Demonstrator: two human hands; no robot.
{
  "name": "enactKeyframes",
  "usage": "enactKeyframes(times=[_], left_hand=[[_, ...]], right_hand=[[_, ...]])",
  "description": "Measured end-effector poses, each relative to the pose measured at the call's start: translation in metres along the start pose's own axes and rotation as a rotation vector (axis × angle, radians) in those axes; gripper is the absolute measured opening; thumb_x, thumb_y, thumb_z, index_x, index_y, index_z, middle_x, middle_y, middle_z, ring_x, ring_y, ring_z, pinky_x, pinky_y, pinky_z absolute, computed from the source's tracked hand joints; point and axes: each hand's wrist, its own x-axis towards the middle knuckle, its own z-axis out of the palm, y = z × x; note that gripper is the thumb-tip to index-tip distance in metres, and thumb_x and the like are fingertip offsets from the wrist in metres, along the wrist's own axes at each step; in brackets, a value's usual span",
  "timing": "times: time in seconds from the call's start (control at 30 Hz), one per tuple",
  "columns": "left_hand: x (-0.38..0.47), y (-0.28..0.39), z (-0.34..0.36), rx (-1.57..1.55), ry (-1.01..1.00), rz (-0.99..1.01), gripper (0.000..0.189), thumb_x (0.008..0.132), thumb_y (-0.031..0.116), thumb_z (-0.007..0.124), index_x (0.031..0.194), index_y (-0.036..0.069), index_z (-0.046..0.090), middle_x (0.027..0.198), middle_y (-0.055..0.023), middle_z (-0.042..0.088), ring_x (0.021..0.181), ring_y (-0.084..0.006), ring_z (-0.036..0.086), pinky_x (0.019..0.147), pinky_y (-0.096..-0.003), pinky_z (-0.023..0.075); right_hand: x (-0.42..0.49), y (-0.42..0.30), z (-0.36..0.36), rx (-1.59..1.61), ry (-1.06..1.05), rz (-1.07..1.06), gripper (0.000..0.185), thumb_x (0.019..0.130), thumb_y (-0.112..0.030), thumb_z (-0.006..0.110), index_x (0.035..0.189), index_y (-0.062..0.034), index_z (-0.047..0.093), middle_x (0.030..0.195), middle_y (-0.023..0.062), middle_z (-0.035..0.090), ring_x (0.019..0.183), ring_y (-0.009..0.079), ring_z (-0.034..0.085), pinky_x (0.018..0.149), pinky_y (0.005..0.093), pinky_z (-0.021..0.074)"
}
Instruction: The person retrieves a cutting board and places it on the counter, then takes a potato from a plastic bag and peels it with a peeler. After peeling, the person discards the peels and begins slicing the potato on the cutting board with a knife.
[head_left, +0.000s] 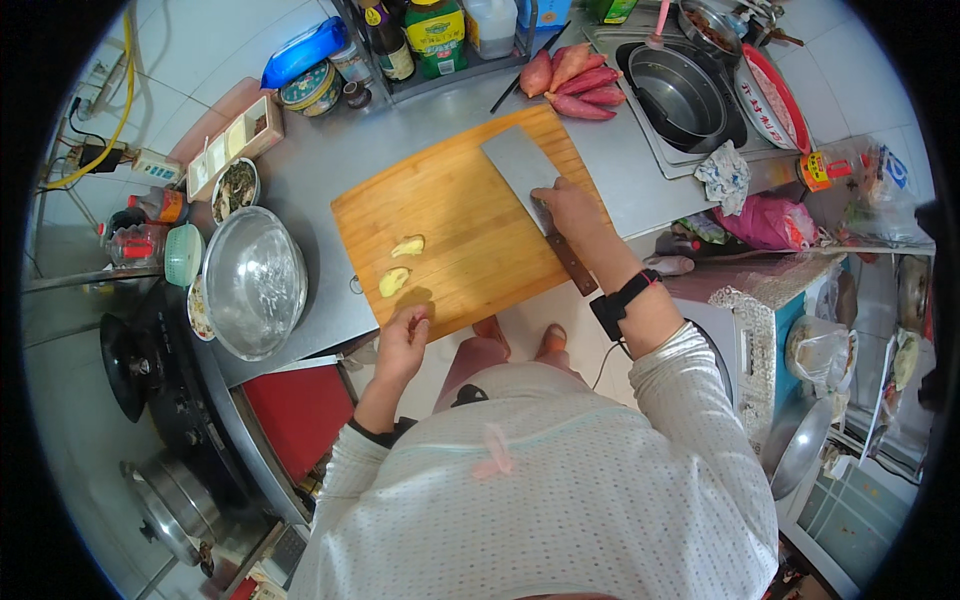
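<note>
A cleaver (517, 163) with a brown wooden handle lies flat on the wooden cutting board (457, 217), its blade pointing to the far side. Across the heel of the blade, my right hand (576, 210) grips it with the fingers; the handle sticks out past the hand toward me. Two pieces of what looks like cut ginger, one piece (408, 246) behind the other piece (394, 281), rest on the board's left part. My left hand (403, 337) is at the board's near left edge, close to the nearer piece. Its fingers are curled together, and nothing shows in them.
A large steel bowl (255, 281) stands left of the board, beside a bowl of dark food (235, 190) and a seasoning box (234, 148). Several sweet potatoes (574, 79) lie behind the board. At right is a sink (660, 161) holding a dark pot (679, 94).
</note>
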Motion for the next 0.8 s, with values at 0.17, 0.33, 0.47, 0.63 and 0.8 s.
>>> enactKeyframes(times=[0.17, 0.33, 0.47, 0.63, 0.8], left_hand=[[-0.001, -0.003, -0.006, -0.056, -0.014, -0.084, 0.022, 0.09, 0.008, 0.06, 0.11, -0.001, 0.062, 0.096, -0.0138, 0.066, 0.083, -0.0202, 0.066, 0.073, -0.0294, 0.052], [-0.002, 0.009, -0.005, 0.007, -0.023, 0.012, 0.022, 0.091, 0.009, 0.061, 0.111, -0.001, 0.061, 0.095, -0.0079, 0.065, 0.086, -0.0132, 0.062, 0.075, -0.0254, 0.0496], [-0.004, 0.008, -0.003, 0.057, -0.004, 0.079, 0.021, 0.092, 0.009, 0.061, 0.11, -0.002, 0.06, 0.094, -0.0052, 0.065, 0.086, -0.0105, 0.06, 0.076, -0.0239, 0.0487], [0.003, 0.0, 0.008, -0.083, -0.096, -0.002, 0.026, 0.095, 0.007, 0.054, 0.118, -0.005, 0.057, 0.106, -0.0115, 0.064, 0.097, -0.0172, 0.061, 0.088, -0.0287, 0.0475], [0.007, 0.009, 0.031, -0.18, -0.124, 0.008, 0.024, 0.096, 0.006, 0.054, 0.117, -0.004, 0.057, 0.103, -0.0077, 0.063, 0.091, -0.0134, 0.059, 0.083, -0.026, 0.0471]], right_hand=[[0.006, 0.006, -0.008, -0.142, -0.152, -0.11, 0.022, 0.082, -0.007, 0.058, 0.099, -0.0164, 0.067, 0.093, 0.0116, 0.058, 0.089, 0.0324, 0.062, 0.074, 0.0419, 0.0518], [-0.006, 0.009, -0.006, -0.188, -0.019, -0.08, 0.011, 0.083, -0.006, 0.056, 0.088, -0.0096, 0.065, 0.095, 0.0124, 0.062, 0.087, 0.0347, 0.063, 0.073, 0.0414, 0.0521], [-0.064, 0.038, -0.037, 0.25, 0.118, 0.346, 0.008, 0.086, -0.009, 0.061, 0.091, -0.0048, 0.065, 0.083, 0.0123, 0.067, 0.079, 0.0261, 0.065, 0.068, 0.0373, 0.0513], [-0.239, 0.116, -0.171, 0.271, 0.822, 0.536, 0.008, 0.085, -0.009, 0.065, 0.09, -0.0023, 0.067, 0.079, 0.0131, 0.067, 0.072, 0.0168, 0.062, 0.068, 0.0326, 0.0493], [-0.414, 0.182, -0.303, -0.205, 1.161, 0.938, 0.011, 0.084, -0.012, 0.066, 0.091, -0.0039, 0.067, 0.082, 0.0143, 0.068, 0.076, 0.0247, 0.066, 0.07, 0.035, 0.0506]])
